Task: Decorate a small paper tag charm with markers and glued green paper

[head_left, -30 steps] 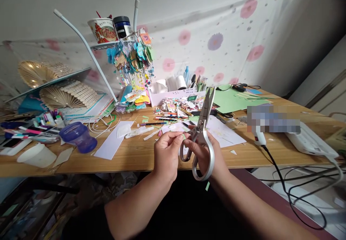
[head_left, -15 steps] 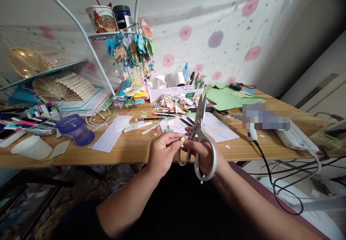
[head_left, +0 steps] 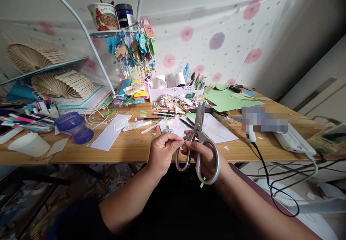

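My right hand (head_left: 207, 157) holds a large pair of scissors (head_left: 199, 119) with silver-grey handles. The blades point up and away from me and look closed or nearly so. My left hand (head_left: 162, 153) is closed in a pinch, its fingertips meeting the right thumb and fingers beside the scissors' pivot. Whatever is between those fingertips is too small to make out. Below the scissors' larger handle loop, a bit of light green paper (head_left: 202, 183) sticks out by my right hand.
Marker pens (head_left: 151, 118), paper scraps and a white sheet (head_left: 221, 130) lie on the wooden table (head_left: 140, 150). A blue-purple plastic cup (head_left: 74, 128) and white cup (head_left: 29, 146) stand left. Green paper sheets (head_left: 225, 99) lie at back right. A black cable (head_left: 266, 175) hangs over the edge.
The small green paper piece seen at my left fingertips no longer shows there. The scissors have tipped slightly and their handles sit a little lower. Both hands remain together.
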### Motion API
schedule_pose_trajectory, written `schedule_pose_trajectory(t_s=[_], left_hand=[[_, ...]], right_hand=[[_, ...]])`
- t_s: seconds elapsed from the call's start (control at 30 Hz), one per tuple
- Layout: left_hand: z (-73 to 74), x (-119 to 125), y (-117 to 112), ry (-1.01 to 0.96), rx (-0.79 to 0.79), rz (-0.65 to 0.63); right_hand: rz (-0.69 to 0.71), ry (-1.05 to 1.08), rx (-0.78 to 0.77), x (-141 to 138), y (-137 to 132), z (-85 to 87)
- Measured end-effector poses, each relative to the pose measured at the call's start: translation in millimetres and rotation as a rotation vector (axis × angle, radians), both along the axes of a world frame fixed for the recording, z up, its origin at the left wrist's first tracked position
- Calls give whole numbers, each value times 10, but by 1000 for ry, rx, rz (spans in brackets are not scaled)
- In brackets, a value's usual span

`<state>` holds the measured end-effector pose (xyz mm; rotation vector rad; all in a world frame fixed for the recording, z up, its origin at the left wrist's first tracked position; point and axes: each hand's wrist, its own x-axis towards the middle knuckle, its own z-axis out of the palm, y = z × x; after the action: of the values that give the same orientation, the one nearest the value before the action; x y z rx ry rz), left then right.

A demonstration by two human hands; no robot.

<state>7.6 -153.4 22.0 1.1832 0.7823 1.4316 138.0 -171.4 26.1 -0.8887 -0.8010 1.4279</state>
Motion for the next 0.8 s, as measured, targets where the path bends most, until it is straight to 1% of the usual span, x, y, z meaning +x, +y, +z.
schedule_pose_trajectory(t_s=[0.13, 0.23, 0.3, 0.4, 0.57, 0.67, 0.8], left_hand=[[-56, 33, -5, -131, -170, 30], [-82, 46, -26, -163, -277, 40], [-91, 51, -35, -156, -296, 47], [-100, 57, -42, -135, -288, 26], [-108, 80, -68, -114, -290, 2], [-103, 88, -92, -128, -310, -59], [-78, 53, -112, -155, -340, -172]], right_hand=[[-94, -223, 182, 133, 4, -155], [-90, -289, 255, 171, -4, -220], [-94, -288, 278, 142, -13, -210], [-120, -280, 302, 54, -23, -152], [-136, -282, 257, -45, -16, -104], [-138, -292, 262, -47, -13, -100], [-126, -322, 279, 7, -11, -67]])
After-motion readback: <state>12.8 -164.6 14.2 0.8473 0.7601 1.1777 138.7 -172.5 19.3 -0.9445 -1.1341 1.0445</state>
